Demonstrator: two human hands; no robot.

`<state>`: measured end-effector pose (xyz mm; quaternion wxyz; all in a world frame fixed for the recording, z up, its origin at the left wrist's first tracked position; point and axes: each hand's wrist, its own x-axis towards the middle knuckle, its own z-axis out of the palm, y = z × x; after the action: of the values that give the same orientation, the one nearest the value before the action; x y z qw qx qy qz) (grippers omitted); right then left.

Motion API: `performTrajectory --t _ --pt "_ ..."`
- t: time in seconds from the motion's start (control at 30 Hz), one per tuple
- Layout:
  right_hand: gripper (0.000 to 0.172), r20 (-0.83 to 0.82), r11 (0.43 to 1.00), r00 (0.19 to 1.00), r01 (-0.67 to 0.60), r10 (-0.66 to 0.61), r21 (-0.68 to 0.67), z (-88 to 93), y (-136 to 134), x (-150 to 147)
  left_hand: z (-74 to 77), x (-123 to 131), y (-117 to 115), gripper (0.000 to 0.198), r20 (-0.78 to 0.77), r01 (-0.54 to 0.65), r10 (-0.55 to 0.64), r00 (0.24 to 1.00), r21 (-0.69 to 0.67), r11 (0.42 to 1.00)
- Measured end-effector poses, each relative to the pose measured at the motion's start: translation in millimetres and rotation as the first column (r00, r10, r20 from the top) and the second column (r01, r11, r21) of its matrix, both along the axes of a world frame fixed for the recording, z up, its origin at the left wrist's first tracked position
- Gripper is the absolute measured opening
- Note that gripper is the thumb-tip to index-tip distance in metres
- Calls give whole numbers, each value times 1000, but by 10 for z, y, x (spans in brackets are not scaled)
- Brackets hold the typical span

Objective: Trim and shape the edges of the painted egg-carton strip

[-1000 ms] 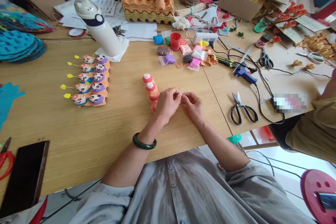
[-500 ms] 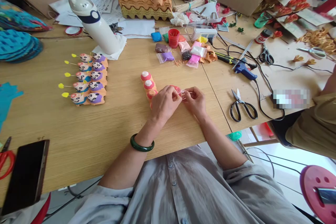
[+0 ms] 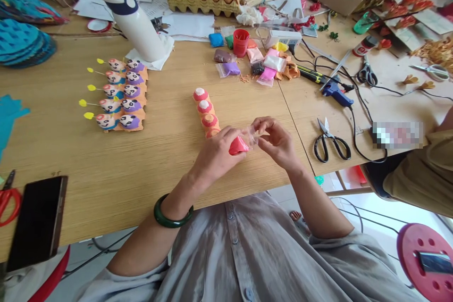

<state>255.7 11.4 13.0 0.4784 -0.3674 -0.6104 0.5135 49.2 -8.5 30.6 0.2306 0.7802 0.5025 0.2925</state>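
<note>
My left hand point(image 3: 217, 153) is closed round a clear plastic bag of pinkish-red modelling clay point(image 3: 239, 145). The bag's clear end points right, to the fingertips of my right hand point(image 3: 278, 141). Those fingers are pinched, and a thin pale sliver point(image 3: 262, 133) shows between them; I cannot tell what it is. Just beyond my left hand lies an orange egg-carton strip point(image 3: 206, 120), its bumps covered in red clay, some with white or orange tops. My left hand hides its near end.
Painted egg-carton animals point(image 3: 120, 96) stand on the left, near a white bottle point(image 3: 136, 28). Clay packets point(image 3: 228, 69) surround a red cup point(image 3: 241, 42). Black-handled scissors point(image 3: 331, 144) and a blue glue gun point(image 3: 336, 92) with trailing cords lie right. A phone point(image 3: 37, 222) lies near left.
My hands have moved apart, the right one shifting right. My left hand has come down a little, and more of the clay bag and carton strip now shows.
</note>
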Motion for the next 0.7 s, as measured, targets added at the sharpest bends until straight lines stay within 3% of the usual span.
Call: performTrajectory --t 0.07,0.13,0.27,0.47,0.57,0.7 --pt "17 113 988 985 -136 127 69 22 -90 59 1 15 -160 35 65 6 -2 998 -55 998" --pt "14 166 977 970 -194 177 88 15 -180 107 -22 28 -303 26 101 -6 17 995 -102 995" --pt "29 217 935 920 -348 327 68 -25 -340 137 -94 27 -486 30 160 22 3 987 -152 988" --pt "21 351 923 917 -288 190 255 15 -500 49 -120 -8 -585 37 171 29 2 985 -176 984" --pt "19 286 922 921 -327 263 208 36 -539 27 -80 -29 -629 36 227 54 -10 974 -186 981" --pt "33 273 940 923 -315 270 133 14 -602 -12 -89 -61 -675 46 208 4 39 977 -201 980"
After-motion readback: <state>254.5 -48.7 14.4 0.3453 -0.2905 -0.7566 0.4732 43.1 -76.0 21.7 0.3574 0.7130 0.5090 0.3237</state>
